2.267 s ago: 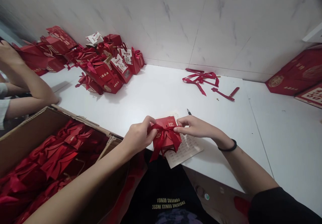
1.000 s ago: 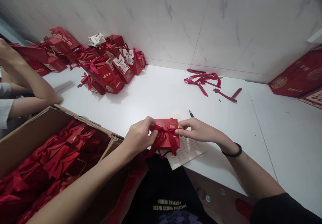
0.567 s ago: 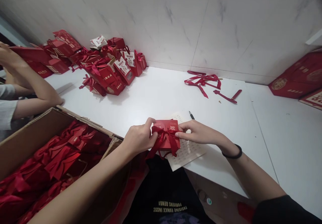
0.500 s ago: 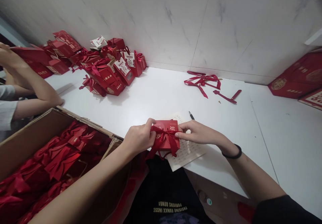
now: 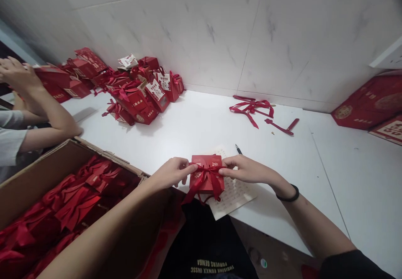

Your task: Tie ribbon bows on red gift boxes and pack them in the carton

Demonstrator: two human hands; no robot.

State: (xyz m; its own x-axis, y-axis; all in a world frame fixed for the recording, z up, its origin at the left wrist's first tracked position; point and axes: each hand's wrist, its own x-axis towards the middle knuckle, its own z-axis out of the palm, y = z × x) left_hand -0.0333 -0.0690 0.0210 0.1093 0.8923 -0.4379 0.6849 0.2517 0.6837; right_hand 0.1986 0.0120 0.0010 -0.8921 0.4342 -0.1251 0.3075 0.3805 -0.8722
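Note:
A small red gift box (image 5: 207, 185) with gold characters lies at the table's front edge, partly over a printed sheet of paper (image 5: 241, 197). A red ribbon (image 5: 216, 185) is tied in a bow on its top, with two tails hanging toward me. On the left, my left hand (image 5: 176, 172) pinches one loop of the bow between thumb and finger. My right hand (image 5: 240, 168) pinches the opposite loop at the box's right side. Just beyond my right hand lies a black pen (image 5: 238, 149), partly hidden by it.
A cardboard carton (image 5: 39, 155) full of ribboned red boxes stands at the left. More finished-looking red boxes (image 5: 138, 103) crowd the back left, near a co-worker's arm (image 5: 52, 111). Loose red ribbons (image 5: 251, 111) lie by the wall; large red boxes (image 5: 361, 107) stand at the right.
My left hand has shifted from the box's upper left corner to the bow's left loop. My right hand stays at the right loop. The whole view has tilted slightly.

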